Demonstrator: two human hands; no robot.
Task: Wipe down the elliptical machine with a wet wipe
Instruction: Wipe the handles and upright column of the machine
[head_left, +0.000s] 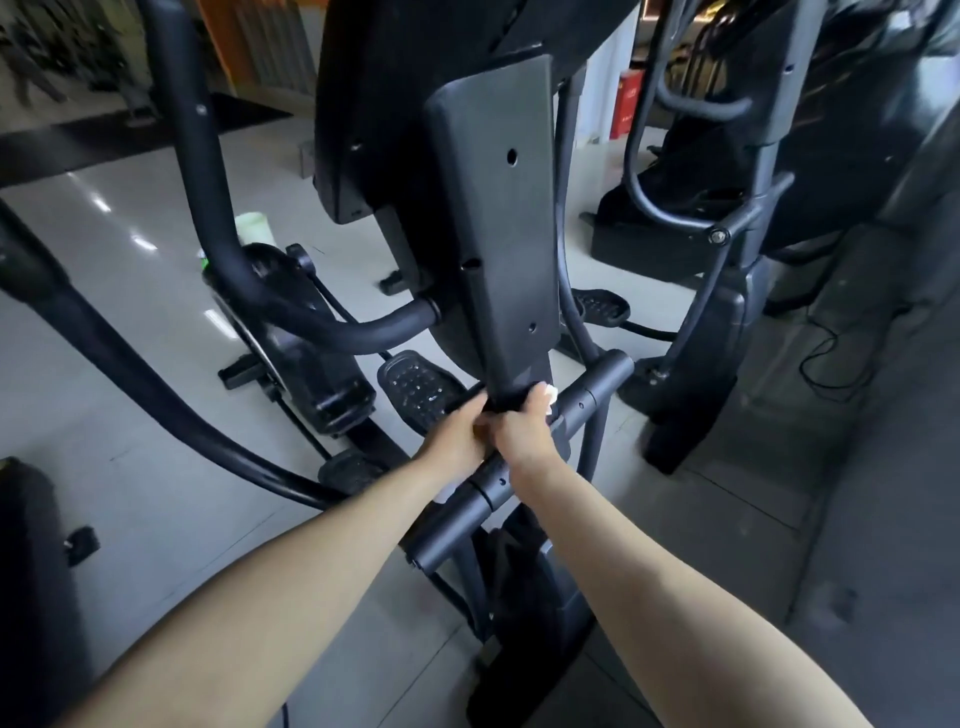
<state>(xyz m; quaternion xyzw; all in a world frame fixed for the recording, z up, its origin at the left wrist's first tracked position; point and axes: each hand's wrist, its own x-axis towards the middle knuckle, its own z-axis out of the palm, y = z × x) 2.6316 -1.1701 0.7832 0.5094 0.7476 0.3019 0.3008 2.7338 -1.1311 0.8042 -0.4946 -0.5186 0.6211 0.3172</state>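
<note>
Both hands (485, 434) and wipe (549, 399) around column (493, 234)

**Gym floor gleams around idle gear**

A glossy, pale tiled floor (130, 291) catches streaks of light. A black mat (130, 135) lies at far left, near an orange wall panel (221, 36). A pale green container (253, 228) stands on the tiles. At right is a grey exercise machine (727, 312), a red box (628, 104) behind it and a black cable (802, 366) looped on the floor beside it.
</note>
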